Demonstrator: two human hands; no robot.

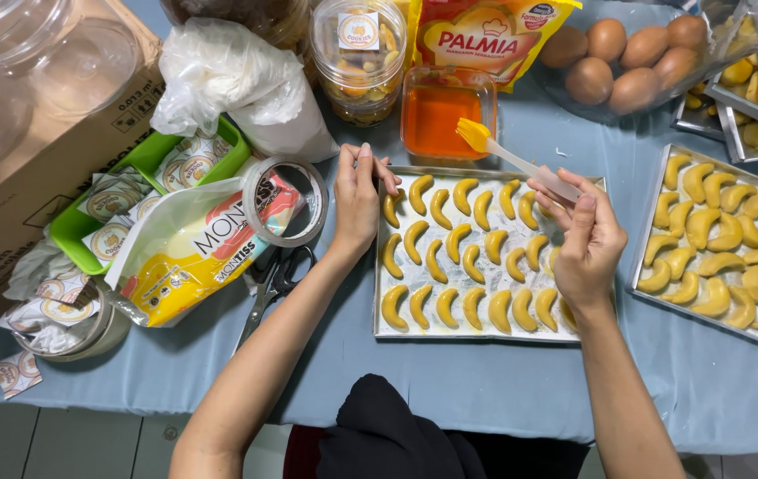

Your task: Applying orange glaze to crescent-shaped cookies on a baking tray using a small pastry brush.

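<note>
A metal baking tray point(397, 330) lies in front of me on the blue tablecloth, filled with several rows of yellow crescent-shaped cookies point(454, 241). My left hand point(358, 202) rests on the tray's upper left corner, fingers against the rim beside the cookies. My right hand point(585, 238) holds a pastry brush point(496, 151) by its pale handle; the yellow bristles point up and left, above the tray's far edge and just below a square container of orange liquid point(443, 117).
A second tray of crescent cookies point(727, 250) sits to the right. Behind are a bowl of brown eggs point(629, 55), a yellow packet point(484, 40), a round tub of cookies point(359, 55) and a white plastic bag point(235, 78). Left: a green basket point(86, 232), tape roll point(288, 200), scissors point(274, 286), cardboard box point(15, 168).
</note>
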